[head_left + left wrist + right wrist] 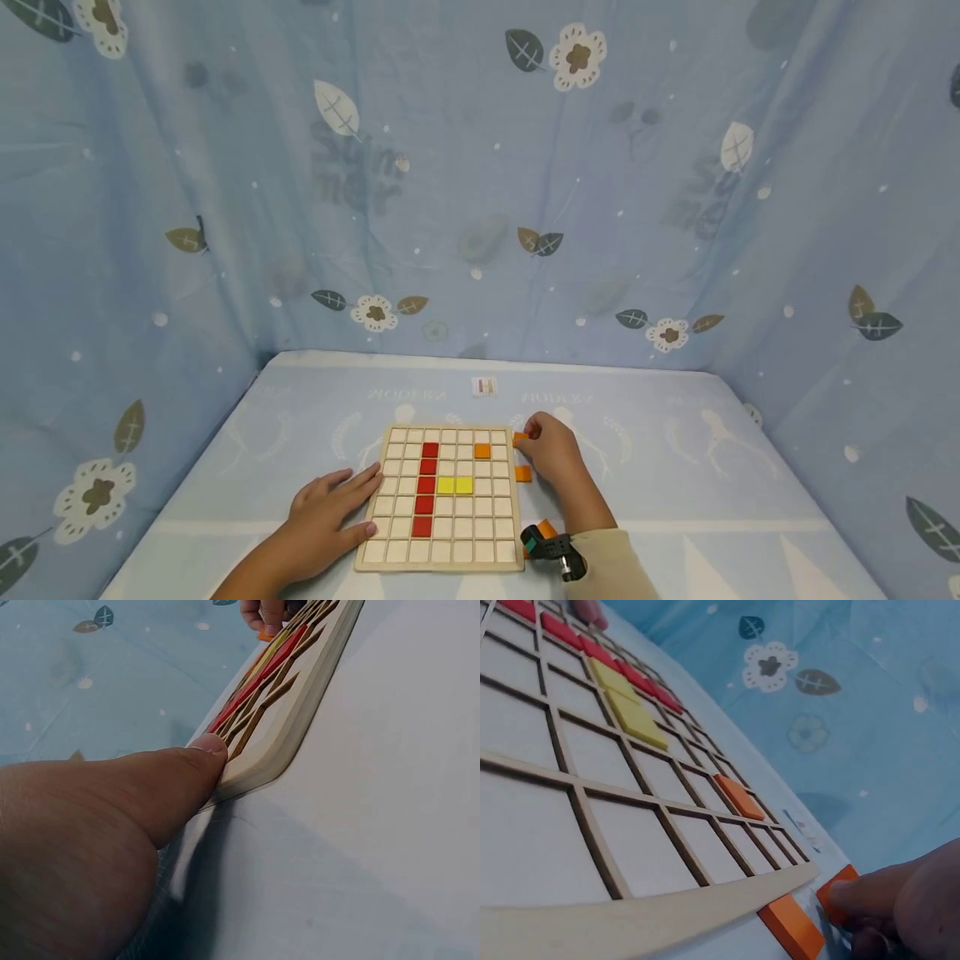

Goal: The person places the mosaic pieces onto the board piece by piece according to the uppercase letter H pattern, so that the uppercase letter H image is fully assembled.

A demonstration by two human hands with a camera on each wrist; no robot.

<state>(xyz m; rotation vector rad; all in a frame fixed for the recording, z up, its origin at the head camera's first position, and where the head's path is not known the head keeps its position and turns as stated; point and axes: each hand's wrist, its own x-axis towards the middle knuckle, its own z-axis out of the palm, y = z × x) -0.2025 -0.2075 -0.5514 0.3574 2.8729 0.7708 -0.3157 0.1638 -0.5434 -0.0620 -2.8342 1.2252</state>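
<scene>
A wooden grid board [438, 567] lies on the table with a column of several red tiles [426, 485], two yellow tiles [455, 485] and one orange tile [482, 451] in its cells. My left hand [326, 521] rests at the board's left edge, fingers extended and thumb [199, 761] on the rim. Beyond the board's far right corner, my right hand [553, 450] pinches another orange square tile [834, 892], its thumb on top and the other fingers partly hidden. Just nearer along the right edge lies a loose orange tile [522, 474].
More orange tiles [548, 529] lie by the board's near right side, partly covered by the black wrist camera strap [555, 547]. A small printed card [483, 386] sits behind the board. Patterned blue fabric [480, 183] hangs around the back and sides of the table.
</scene>
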